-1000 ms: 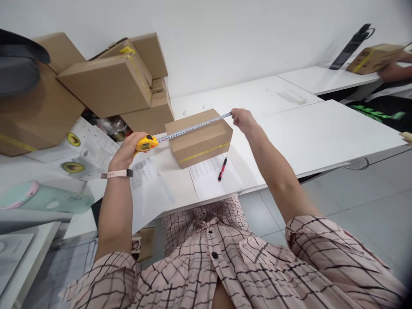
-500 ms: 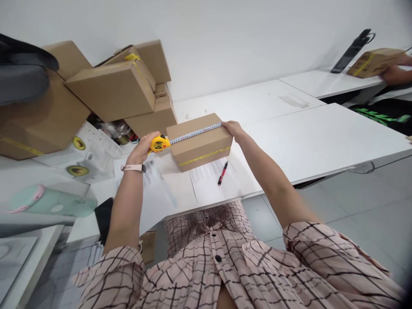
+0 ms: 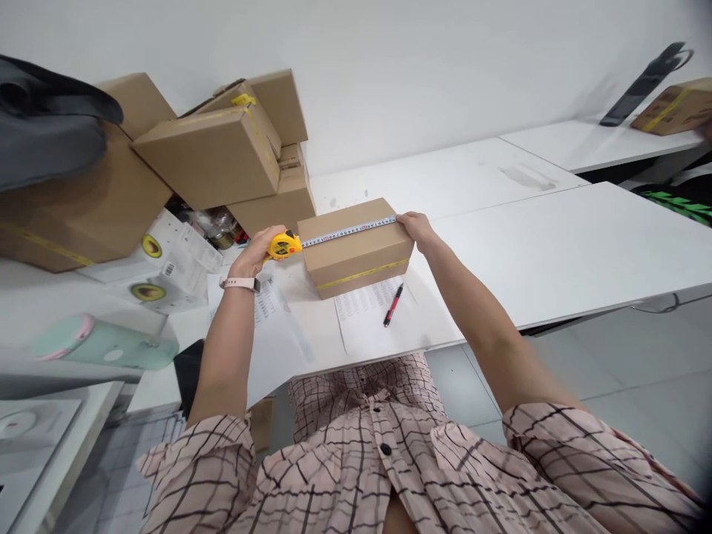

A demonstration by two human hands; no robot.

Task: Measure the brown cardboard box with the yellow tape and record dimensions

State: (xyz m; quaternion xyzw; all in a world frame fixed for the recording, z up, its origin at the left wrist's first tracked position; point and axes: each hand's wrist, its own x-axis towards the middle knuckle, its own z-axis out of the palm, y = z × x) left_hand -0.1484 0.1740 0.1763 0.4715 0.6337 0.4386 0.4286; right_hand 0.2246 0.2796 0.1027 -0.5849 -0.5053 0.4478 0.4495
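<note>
A small brown cardboard box (image 3: 361, 259) with a yellow strip along its front side stands on the white table. My left hand (image 3: 259, 251) is closed round a yellow tape measure (image 3: 285, 245) at the box's left end. The pulled-out silver blade (image 3: 349, 232) lies lengthwise across the top of the box. At the right end, the fingers of my right hand (image 3: 416, 225) pinch the blade's end against the box edge. Partly under the box is a printed sheet (image 3: 364, 326), with a red and black pen (image 3: 393, 305) lying on it. Another sheet (image 3: 272, 348) lies to the left.
Cardboard boxes (image 3: 205, 159) are stacked at the left, above white boxes with avocado pictures (image 3: 159, 271). A mint-green bottle (image 3: 105, 343) is at the lower left. Far right on the white table (image 3: 556, 237) stand a dark bottle (image 3: 639, 87) and a taped box (image 3: 676, 110).
The view has shifted slightly, so everything appears a little further right. Both hands keep the tape measure stretched over the box. The other person's hand at the far right has mostly left view.
</note>
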